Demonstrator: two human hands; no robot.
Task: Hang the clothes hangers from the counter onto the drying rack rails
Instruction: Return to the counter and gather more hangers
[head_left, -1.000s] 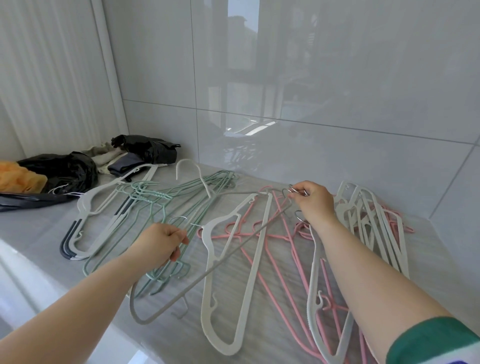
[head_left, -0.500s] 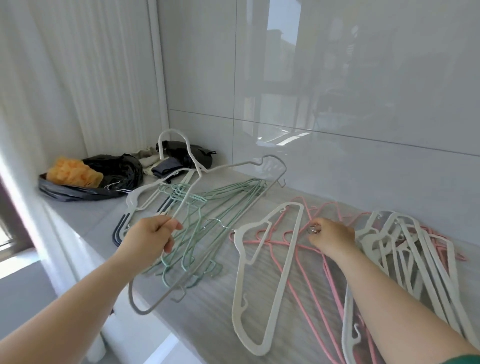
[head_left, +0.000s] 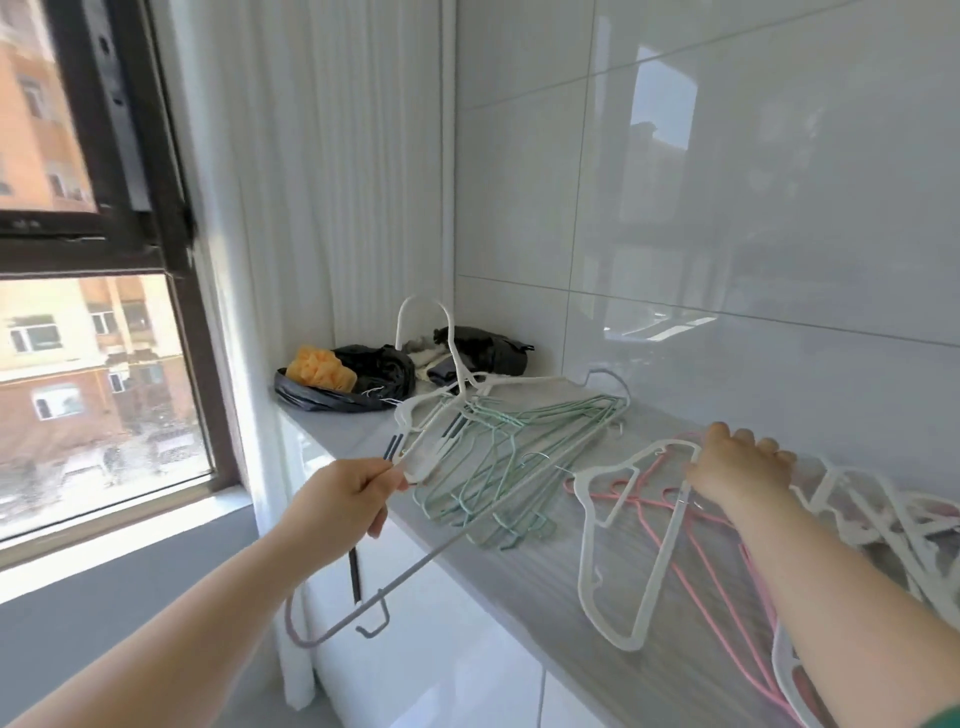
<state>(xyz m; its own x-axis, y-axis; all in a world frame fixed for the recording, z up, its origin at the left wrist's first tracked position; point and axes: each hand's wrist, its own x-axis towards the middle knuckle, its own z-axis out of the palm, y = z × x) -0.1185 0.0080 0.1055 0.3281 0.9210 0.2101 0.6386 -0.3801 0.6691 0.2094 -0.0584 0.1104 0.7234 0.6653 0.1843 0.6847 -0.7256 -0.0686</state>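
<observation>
Grey counter (head_left: 545, 587) under a tiled wall (head_left: 727, 208), with green hangers (head_left: 519, 457), pink hangers (head_left: 691, 571) and white hangers (head_left: 582, 540) spread on it. Left hand (head_left: 340, 506), off the counter's front edge, grips a grey hanger (head_left: 384, 590). Right hand (head_left: 737, 470) rests curled over the pink hangers on the counter; whether it grips any cannot be told.

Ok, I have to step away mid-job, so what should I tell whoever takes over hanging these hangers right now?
The left grip holds the grey hanger, which sticks out past the counter edge.
The right grip rests on the pink hangers with fingers curled; whether it holds them is hidden.
The green hangers and white hangers lie on the counter.
Done: nothing hung that I can see; no rack in view.
Left: carry every hanger to the rack rails.
</observation>
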